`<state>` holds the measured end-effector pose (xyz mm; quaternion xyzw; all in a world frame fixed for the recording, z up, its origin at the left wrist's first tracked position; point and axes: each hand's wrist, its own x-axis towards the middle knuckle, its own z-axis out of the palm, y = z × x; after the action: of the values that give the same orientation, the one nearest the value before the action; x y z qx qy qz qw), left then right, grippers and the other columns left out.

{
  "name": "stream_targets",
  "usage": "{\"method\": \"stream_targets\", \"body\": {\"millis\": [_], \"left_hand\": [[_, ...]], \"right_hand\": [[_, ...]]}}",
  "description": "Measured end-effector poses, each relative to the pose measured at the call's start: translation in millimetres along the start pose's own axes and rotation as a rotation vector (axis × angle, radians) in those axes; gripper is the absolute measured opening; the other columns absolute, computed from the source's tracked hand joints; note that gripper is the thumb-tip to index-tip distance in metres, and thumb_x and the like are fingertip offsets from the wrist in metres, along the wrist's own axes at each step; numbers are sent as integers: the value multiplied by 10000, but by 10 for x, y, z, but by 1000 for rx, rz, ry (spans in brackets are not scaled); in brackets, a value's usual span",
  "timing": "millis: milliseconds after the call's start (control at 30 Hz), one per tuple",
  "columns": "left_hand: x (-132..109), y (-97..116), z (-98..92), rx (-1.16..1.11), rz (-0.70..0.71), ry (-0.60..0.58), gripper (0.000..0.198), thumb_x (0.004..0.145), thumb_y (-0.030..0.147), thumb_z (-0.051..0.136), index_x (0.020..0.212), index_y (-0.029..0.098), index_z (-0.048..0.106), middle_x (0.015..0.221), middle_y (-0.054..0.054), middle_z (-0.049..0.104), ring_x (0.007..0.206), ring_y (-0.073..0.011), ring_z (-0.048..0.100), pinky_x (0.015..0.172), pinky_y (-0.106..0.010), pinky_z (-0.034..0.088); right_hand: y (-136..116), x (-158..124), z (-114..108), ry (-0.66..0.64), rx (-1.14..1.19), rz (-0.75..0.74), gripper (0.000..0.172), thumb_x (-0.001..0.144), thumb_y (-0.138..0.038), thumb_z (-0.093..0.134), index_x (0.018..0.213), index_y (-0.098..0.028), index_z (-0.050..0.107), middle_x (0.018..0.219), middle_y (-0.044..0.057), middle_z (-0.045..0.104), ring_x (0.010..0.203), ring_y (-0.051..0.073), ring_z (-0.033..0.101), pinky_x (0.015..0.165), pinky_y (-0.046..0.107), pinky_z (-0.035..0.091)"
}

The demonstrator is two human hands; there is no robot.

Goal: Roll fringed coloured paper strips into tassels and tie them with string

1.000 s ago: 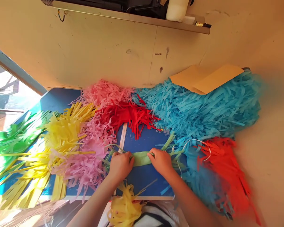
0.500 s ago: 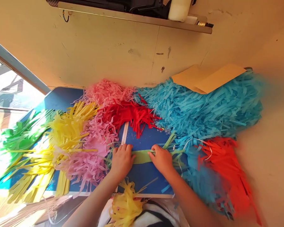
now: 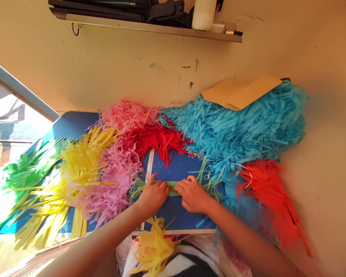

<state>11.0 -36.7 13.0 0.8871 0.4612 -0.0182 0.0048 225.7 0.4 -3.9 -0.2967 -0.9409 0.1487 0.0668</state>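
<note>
A strip of light green tissue paper point(image 3: 173, 188) with fringed ends lies across the blue table point(image 3: 177, 211). My left hand point(image 3: 153, 195) is closed over its left part, and my right hand point(image 3: 192, 194) grips it a short way to the right. Only a small piece of the flat middle shows between the hands. Loose green fringe point(image 3: 203, 171) sticks out beyond my right hand, with more beside my left wrist. A yellow tissue tassel point(image 3: 155, 248) rests at the table's front edge against my clothes.
Pink-purple fringe point(image 3: 115, 188), yellow fringe point(image 3: 83, 161) and green fringe point(image 3: 31, 165) cover the left side. Red fringe point(image 3: 158, 140) lies behind my hands. A large blue fringe heap point(image 3: 248, 130) bears a folded tan sheet point(image 3: 239, 94). More red fringe point(image 3: 276, 200) hangs at right. A shelf point(image 3: 150, 29) juts above.
My hands have come closer together along the green strip, so less of it shows between them. The right hand has shifted left and turned more over the paper. The view has shifted slightly.
</note>
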Motion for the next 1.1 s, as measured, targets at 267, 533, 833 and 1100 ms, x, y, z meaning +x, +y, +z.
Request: {"method": "stream_targets", "body": {"millis": [267, 533, 833, 1100], "left_hand": [[-183, -148, 65, -133, -158, 101, 305, 820, 116, 541, 1095, 206, 640, 1062, -76, 694, 1045, -260, 616, 1160, -609, 119], [-92, -9, 102, -25, -210, 211, 124, 884, 252, 575, 911, 221, 693, 898, -41, 719, 905, -257, 662, 1153, -633, 129], [-220, -211, 238, -200, -230, 285, 231, 967, 254, 513, 906, 262, 736, 955, -10, 753, 946, -220, 673, 1149, -564, 170], [-117, -236, 218, -255, -420, 185, 255, 941, 397, 563, 851, 265, 762, 941, -21, 747, 1001, -254, 629, 1034, -521, 284]], "right_hand": [[105, -3, 112, 111, 138, 146, 285, 762, -37, 505, 953, -181, 660, 1025, 55, 699, 952, 205, 592, 897, 374, 267], [169, 83, 111, 152, 221, 300, 251, 789, -4, 498, 830, -184, 668, 920, 8, 729, 812, 151, 627, 830, 324, 301], [215, -9, 73, 94, 181, 279, 97, 909, -222, 678, 839, -229, 745, 953, -4, 700, 899, 156, 601, 851, 329, 297], [196, 156, 71, 52, 92, 428, 225, 960, -324, 612, 812, -197, 724, 894, 23, 665, 875, 172, 572, 754, 302, 309]]}}
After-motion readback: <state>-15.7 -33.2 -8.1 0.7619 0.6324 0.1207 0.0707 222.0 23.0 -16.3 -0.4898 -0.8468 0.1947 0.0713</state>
